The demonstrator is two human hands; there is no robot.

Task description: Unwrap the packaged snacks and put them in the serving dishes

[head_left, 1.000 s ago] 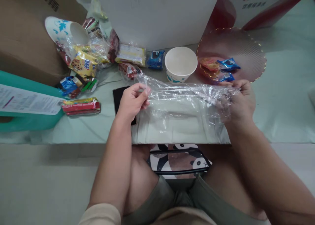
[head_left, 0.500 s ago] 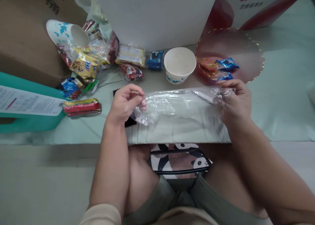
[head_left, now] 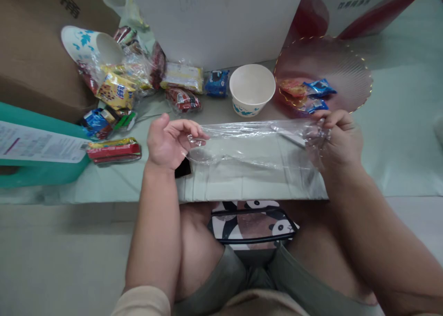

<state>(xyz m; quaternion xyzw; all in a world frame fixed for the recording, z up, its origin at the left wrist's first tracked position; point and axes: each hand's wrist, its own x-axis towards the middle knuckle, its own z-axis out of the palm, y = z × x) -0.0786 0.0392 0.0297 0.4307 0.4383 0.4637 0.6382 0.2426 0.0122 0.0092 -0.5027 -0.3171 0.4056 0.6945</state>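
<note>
A clear plastic bag (head_left: pixel 242 145) stretches between my two hands above the near part of the table. My right hand (head_left: pixel 341 138) is closed around its bunched right end. At the other end, my left hand (head_left: pixel 169 143) has its thumb raised apart, and its loosely curved fingers reach into or against the film; no pinch shows. A slim white object (head_left: pixel 289 136) appears through the film near my right hand; I cannot tell whether it is inside or behind. A dark flat object (head_left: pixel 183 169) lies partly hidden beside my left wrist.
Beyond the bag stand a paper cup (head_left: pixel 252 92) and a pink gold-rimmed plate (head_left: pixel 349 71) with wrapped snacks. Several snack packets (head_left: pixel 116 92) and a tipped paper cup (head_left: pixel 83 44) lie at left, near a teal container (head_left: pixel 38 168). Boxes (head_left: pixel 214 25) line the back.
My left thumb has come away from the fingers and lifted, opening that hand. The film's crumpled left end has spread out. My right hand has shifted slightly right, keeping its hold.
</note>
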